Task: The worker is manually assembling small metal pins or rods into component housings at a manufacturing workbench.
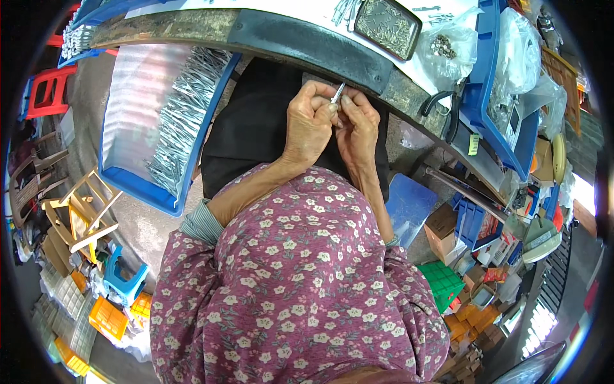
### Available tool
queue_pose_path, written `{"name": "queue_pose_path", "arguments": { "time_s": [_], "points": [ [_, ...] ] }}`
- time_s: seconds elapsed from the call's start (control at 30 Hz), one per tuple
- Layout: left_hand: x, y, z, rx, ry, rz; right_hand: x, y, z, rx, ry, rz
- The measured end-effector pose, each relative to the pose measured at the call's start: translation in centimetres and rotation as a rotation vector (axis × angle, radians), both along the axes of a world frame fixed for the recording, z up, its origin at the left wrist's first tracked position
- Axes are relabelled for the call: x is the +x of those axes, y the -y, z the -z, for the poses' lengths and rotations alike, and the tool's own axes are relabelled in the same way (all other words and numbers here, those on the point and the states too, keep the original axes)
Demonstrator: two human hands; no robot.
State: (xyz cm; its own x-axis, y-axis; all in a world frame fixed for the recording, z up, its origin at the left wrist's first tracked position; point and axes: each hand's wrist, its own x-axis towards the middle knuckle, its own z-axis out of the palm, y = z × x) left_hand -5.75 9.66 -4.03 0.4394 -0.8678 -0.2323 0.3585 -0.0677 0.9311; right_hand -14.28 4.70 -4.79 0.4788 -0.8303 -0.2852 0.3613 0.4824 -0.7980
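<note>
My left hand [307, 125] and my right hand [359, 128] meet over my lap, just short of the table's near edge. Between their fingertips is a slim silver metal piece [338, 93] with a narrow end pointing up and away. Both hands are closed in a pinch on it. Its lower part is hidden by the fingers, so its exact kind does not show. To the left, a blue tray [142, 184] holds a long heap of slim silver metal parts [185, 105].
The worktable's edge carries a dark pad [310, 48]. On the table are a dark dish of small metal pieces [387, 27], a clear bag [448, 54] and a blue crate [489, 83]. Black-handled tool [453, 118] overhangs the edge. Stools and boxes stand around.
</note>
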Motion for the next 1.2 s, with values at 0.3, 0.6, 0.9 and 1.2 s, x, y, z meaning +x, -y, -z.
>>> {"name": "queue_pose_path", "arguments": {
  "time_s": [0.3, 0.6, 0.9, 1.2],
  "points": [
    [3.1, -2.1, -2.8, 0.04, -0.295, 0.278, -1.2, -0.3, -1.4, -0.124, -0.206, -0.189],
    [6.1, 1.0, -5.0, -0.11, -0.481, 0.234, -1.1, 1.9, -5.7, -0.365, -0.349, -0.232],
    [11.2, 4.8, -5.6, -0.116, -0.038, 0.128, 0.6, 5.1, -6.4, -0.665, -0.58, -0.034],
    [19.7, 12.0, -4.1, -0.073, 1.496, -0.363, 3.3, 6.4, -4.7, -0.997, -0.668, 0.132]
  ]
}}
